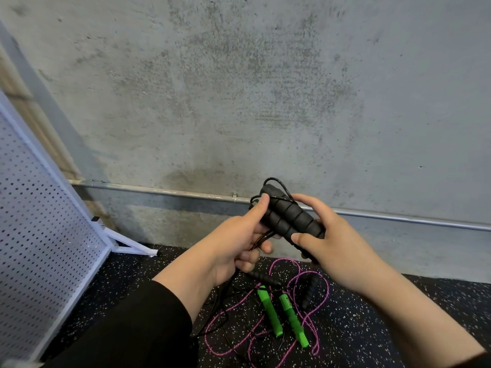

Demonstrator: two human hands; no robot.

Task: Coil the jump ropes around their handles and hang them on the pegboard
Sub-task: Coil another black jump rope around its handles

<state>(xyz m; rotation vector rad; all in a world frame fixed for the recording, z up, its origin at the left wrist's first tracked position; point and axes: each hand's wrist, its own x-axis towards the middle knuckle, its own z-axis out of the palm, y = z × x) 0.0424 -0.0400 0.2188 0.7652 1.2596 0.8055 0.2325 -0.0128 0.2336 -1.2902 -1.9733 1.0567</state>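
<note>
Black foam handles [289,219], rope-wrapped, were gripped by left hand [236,243] and right hand [334,248]; green handles [281,314] and pink rope [265,330] were left on floor [372,328] beside pegboard [39,235].

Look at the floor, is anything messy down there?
Yes. The pink rope and a thin black cord lie tangled in loose loops on the speckled floor, with the green handles lying on top, not coiled. Only the black handles held in both hands have cord wound round them.

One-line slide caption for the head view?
Both hands wrap black cord around paired foam handles; green-handled rope waits on floor.
</note>
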